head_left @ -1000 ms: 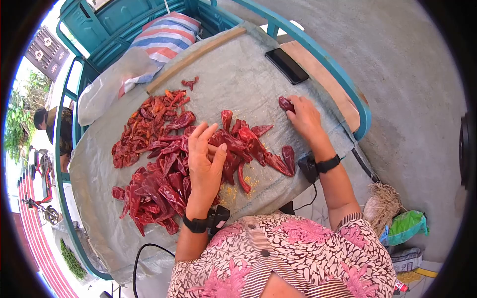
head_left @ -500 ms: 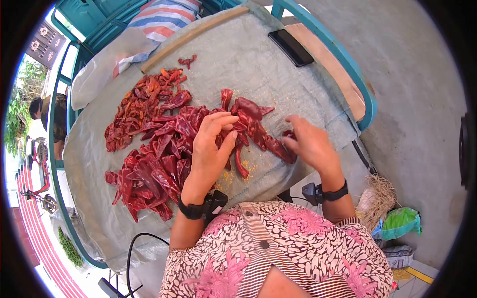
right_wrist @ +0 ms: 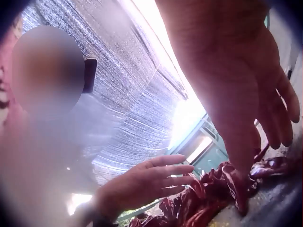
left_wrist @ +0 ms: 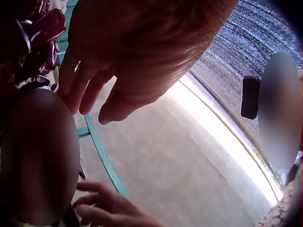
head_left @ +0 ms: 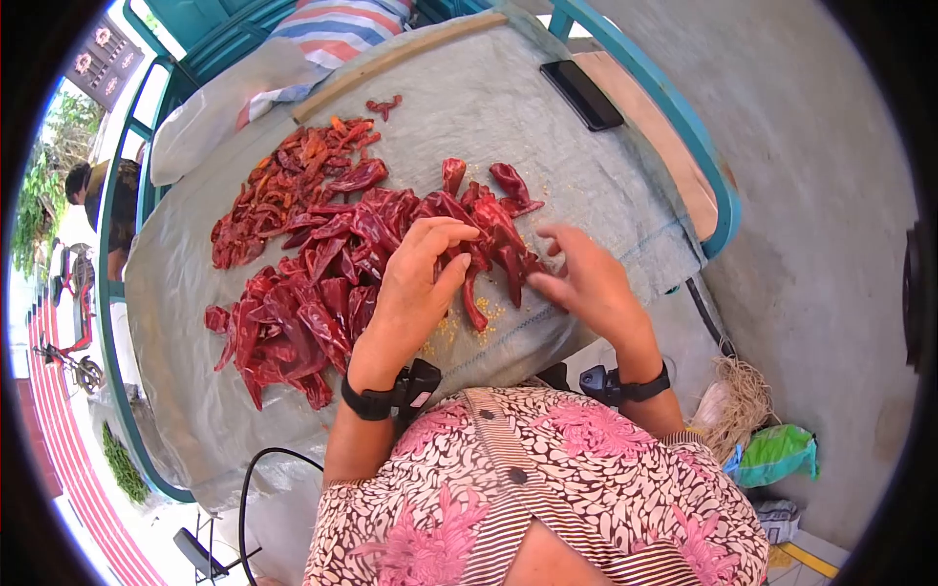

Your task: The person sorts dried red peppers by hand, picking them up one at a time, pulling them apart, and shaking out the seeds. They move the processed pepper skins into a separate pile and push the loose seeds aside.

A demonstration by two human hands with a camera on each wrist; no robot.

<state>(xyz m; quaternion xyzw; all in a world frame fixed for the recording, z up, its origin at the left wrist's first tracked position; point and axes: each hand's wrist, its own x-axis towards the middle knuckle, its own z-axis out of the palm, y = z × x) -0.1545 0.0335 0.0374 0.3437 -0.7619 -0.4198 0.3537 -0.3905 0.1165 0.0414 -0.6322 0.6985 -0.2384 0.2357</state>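
Observation:
A heap of large dried red chili peppers (head_left: 303,317) lies on the grey-green woven sheet (head_left: 459,93). Over its near right part hangs my left hand (head_left: 415,288), fingers loosely bent and nothing gripped. At the heap's right end, my right hand (head_left: 596,293) has its thumb tip beside the peppers and its fingers spread. A dark red chili (head_left: 508,181) lies at the heap's far right. In the right wrist view, the left hand (right_wrist: 147,182) shows straight, relaxed fingers above the chilies (right_wrist: 208,198).
A pile of smaller, shrivelled chilies (head_left: 293,181) lies beyond the heap, with one small piece (head_left: 384,106) apart. Yellow seeds (head_left: 498,314) are scattered near the hands. A black phone (head_left: 582,95) lies at the far right, by the teal rail (head_left: 674,122). A wooden strip (head_left: 401,63) crosses the back.
My right hand has left the sheet's right side, where it held a dark chili, and come left to the heap. Chilies at that end have shifted left. The left hand stays over the heap.

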